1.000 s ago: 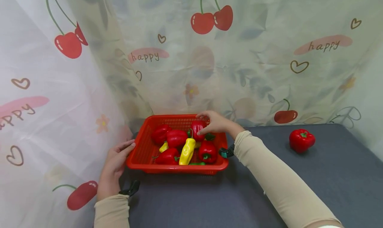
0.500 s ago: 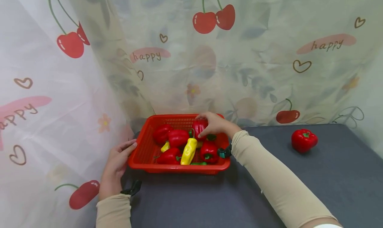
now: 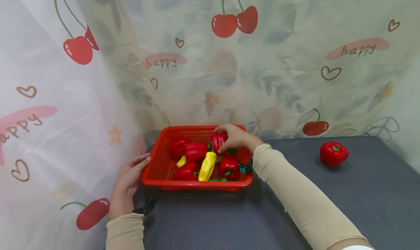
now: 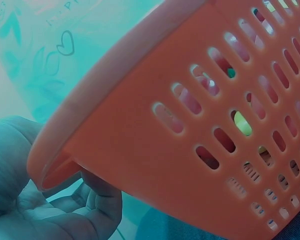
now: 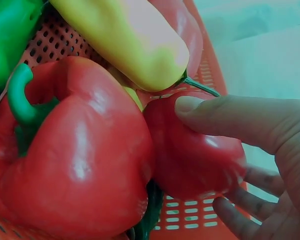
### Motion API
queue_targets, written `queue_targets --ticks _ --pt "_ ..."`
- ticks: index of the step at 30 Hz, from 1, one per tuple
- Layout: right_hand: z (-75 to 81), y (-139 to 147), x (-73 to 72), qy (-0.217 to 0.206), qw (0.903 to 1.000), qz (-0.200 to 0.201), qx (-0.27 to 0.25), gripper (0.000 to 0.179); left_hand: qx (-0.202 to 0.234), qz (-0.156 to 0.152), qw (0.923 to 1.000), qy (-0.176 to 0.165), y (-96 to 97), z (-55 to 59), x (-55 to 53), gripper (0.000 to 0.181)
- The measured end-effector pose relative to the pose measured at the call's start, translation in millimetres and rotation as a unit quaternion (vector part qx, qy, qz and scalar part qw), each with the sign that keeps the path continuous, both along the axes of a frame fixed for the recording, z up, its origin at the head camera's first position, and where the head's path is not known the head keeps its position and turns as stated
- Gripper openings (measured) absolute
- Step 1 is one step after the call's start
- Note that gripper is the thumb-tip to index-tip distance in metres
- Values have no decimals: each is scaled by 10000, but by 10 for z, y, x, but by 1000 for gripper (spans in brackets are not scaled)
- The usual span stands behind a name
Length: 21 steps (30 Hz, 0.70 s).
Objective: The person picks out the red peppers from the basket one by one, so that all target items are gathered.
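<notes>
A red plastic basket (image 3: 197, 185) with slotted walls stands on the table, holding several peppers. At its left end my left hand (image 3: 124, 182) grips the rim; in the left wrist view the fingers (image 4: 102, 200) curl underneath it. My right hand (image 3: 238, 137) reaches over the back right corner, holding a red bell pepper (image 5: 195, 155) between thumb and fingers inside the basket. In front of that pepper lies another red bell pepper (image 3: 229, 167) with a green stem. A long yellow pepper (image 3: 207, 167) leans beside them. More red peppers (image 3: 195, 151) fill the left half.
One red bell pepper (image 3: 333, 154) sits apart on the dark grey table (image 3: 210, 221) at the right. Patterned curtains (image 3: 197, 27) hang close behind the basket and along its left side. A green pepper (image 5: 7, 40) shows in the right wrist view.
The head view has shifted slightly. Both hands keep their places on the basket and the red bell pepper, with barely any movement.
</notes>
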State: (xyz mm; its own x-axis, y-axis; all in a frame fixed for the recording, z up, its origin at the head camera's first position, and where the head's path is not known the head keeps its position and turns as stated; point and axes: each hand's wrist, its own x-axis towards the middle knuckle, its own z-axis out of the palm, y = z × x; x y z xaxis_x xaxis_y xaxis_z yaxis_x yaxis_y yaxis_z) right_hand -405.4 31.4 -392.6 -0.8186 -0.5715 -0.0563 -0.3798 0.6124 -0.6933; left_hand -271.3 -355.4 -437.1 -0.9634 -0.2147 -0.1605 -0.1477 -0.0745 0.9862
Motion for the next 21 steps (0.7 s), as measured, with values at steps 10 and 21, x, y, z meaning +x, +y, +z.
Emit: queue_targets --ticks 10,21 --pt "51 14 34 300 9995 8 -48 77 13 8 10000 -3 -1 -21 -3 40" --pt "210 99 67 492 9985 -26 -238 76 51 1 10000 63 -2 -18 -5 30"
